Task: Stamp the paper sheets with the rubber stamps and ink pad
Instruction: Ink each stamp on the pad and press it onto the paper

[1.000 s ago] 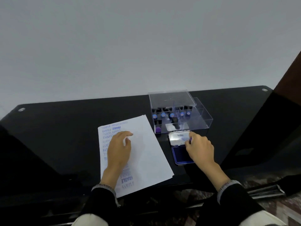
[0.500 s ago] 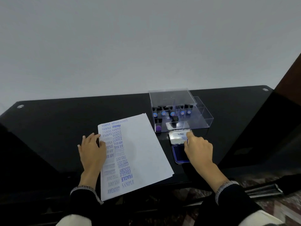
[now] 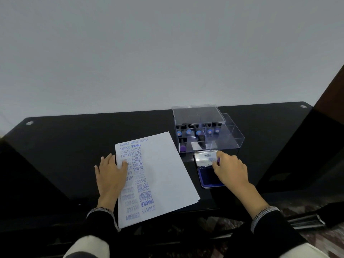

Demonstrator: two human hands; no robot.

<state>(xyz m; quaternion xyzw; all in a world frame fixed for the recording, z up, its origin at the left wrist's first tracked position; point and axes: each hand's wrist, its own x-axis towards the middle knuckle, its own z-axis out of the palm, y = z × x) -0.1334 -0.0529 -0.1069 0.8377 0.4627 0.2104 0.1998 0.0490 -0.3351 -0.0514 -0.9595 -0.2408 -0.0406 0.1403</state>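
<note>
A stack of white paper sheets [image 3: 163,175] lies on the black table [image 3: 74,142], its left side covered with blue stamped words. My left hand [image 3: 110,174] rests flat on the sheets' left edge, fingers straight. To the right sits an open ink pad [image 3: 208,176] with a blue pad and a silver lid. My right hand [image 3: 229,169] is over the pad, fingers curled round a small purple-topped rubber stamp [image 3: 218,160] that is mostly hidden.
A clear plastic box [image 3: 230,138] with its lid raised stands behind the ink pad and holds several black-handled stamps with blue tops. The table's front edge runs just below the paper. A dark panel rises at the right.
My left hand slid from the middle of the paper to its left edge, uncovering the stamped columns. My right hand stays over the ink pad with the stamp.
</note>
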